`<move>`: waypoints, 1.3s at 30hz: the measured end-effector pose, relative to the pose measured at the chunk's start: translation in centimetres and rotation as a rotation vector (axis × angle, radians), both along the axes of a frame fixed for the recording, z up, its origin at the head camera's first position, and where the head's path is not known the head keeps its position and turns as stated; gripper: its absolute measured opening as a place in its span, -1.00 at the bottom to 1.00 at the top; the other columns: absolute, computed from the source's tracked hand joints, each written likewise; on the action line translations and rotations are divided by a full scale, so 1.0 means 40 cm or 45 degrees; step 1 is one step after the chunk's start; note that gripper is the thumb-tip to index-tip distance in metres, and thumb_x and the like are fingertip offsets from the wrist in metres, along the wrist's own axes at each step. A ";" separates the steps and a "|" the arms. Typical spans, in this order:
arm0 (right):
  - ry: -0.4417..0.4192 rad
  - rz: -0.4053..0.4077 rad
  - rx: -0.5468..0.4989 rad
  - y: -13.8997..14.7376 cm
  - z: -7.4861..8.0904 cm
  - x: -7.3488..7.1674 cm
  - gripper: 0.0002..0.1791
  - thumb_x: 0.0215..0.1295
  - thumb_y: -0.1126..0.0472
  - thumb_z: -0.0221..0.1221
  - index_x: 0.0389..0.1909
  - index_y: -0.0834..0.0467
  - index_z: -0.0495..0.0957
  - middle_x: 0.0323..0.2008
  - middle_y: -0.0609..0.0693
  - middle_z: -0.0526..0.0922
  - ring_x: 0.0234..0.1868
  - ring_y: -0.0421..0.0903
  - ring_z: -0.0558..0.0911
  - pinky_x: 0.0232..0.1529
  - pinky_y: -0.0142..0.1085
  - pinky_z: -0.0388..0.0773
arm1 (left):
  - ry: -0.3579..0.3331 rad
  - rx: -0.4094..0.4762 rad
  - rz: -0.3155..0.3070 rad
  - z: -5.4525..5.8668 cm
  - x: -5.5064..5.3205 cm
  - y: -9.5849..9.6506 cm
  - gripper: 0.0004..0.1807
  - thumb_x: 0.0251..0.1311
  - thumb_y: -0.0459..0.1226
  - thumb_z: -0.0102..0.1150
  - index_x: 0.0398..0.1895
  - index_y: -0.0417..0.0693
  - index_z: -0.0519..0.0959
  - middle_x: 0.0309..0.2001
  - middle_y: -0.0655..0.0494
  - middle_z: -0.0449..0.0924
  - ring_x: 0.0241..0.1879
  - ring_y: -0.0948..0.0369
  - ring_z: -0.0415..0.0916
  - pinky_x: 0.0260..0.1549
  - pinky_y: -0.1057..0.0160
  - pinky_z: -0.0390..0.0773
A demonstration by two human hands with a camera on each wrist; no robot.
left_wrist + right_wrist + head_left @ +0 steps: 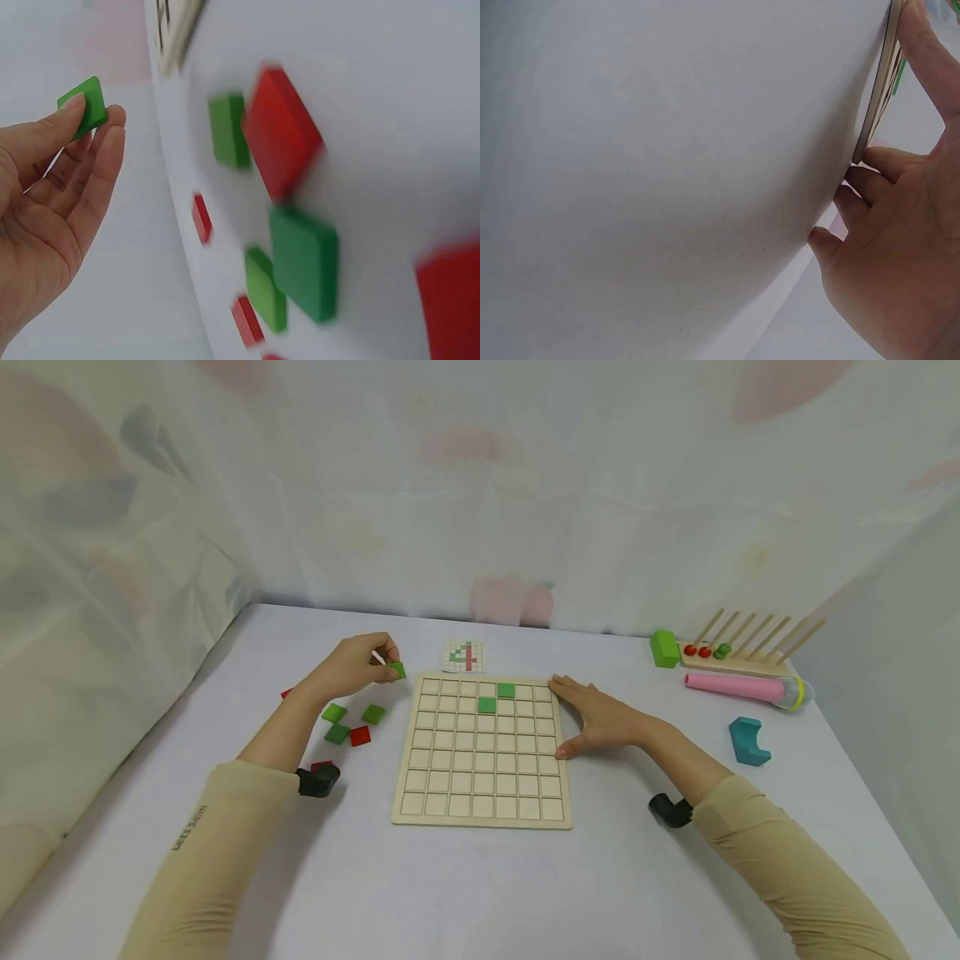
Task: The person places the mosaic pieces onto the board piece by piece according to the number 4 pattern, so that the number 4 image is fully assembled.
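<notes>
Left grip (46, 214), green tile (94, 103) at fingertips (115, 115)

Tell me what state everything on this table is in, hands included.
Left hand: pinching a green tile
Grid board: flat, two set tiles, other cells bare
Right hand: touching the board's right edge
Loose tiles: scattered on the table
Patterned card: lying flat
Pegged stand: some pegs beaded, others bare
Pink microphone: lying on its side

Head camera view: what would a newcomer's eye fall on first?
Probably the pale gridded board in the middle of the table, with two green tiles near its far edge. Next, the green tile pinched in the left hand by the board's far left corner, then the pink microphone at the right.
</notes>
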State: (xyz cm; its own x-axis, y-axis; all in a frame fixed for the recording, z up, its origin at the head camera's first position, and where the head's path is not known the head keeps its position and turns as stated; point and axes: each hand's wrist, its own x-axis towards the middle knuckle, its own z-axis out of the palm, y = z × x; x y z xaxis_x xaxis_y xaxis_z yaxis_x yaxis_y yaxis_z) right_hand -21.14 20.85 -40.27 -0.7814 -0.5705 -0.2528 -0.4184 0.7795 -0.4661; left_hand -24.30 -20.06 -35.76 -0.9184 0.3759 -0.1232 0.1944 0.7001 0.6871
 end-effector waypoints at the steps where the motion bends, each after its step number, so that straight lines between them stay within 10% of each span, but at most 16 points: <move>1: -0.003 -0.002 0.003 -0.001 0.000 0.000 0.34 -0.07 -0.29 0.43 0.57 0.20 -0.12 0.60 0.15 -0.12 0.63 0.13 -0.13 0.57 0.19 -0.20 | -0.002 0.025 -0.001 0.001 -0.001 0.009 -0.82 0.30 -0.33 0.19 -0.09 -0.17 0.47 -0.10 -0.07 0.54 -0.11 0.05 0.66 -0.12 0.22 0.53; 16: 0.006 0.012 -0.007 0.002 0.003 -0.001 0.34 -0.06 -0.28 0.43 0.56 0.24 -0.11 0.60 0.19 -0.12 0.62 0.18 -0.13 0.55 0.22 -0.19 | -0.010 0.228 0.104 -0.012 0.028 0.125 -0.82 0.24 -0.28 0.29 -0.11 -0.06 0.60 -0.06 -0.05 0.62 -0.07 0.05 0.65 -0.04 0.07 0.66; 39: -0.009 0.001 -0.018 -0.002 0.006 0.003 0.33 -0.06 -0.28 0.43 0.56 0.23 -0.11 0.60 0.18 -0.12 0.63 0.16 -0.13 0.55 0.22 -0.18 | -0.034 0.194 -0.020 -0.035 0.035 0.233 -0.89 0.22 -0.30 0.27 -0.22 -0.09 0.63 -0.25 0.05 0.63 -0.25 0.19 0.56 -0.25 0.34 0.54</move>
State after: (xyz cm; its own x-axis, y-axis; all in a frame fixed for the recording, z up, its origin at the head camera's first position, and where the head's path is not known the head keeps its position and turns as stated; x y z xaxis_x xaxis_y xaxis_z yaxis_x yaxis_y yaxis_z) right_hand -21.04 20.78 -40.02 -0.7793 -0.5746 -0.2500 -0.4156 0.7725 -0.4800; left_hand -22.89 -10.74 -37.15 -0.9096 0.4062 -0.0879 0.1845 0.5843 0.7903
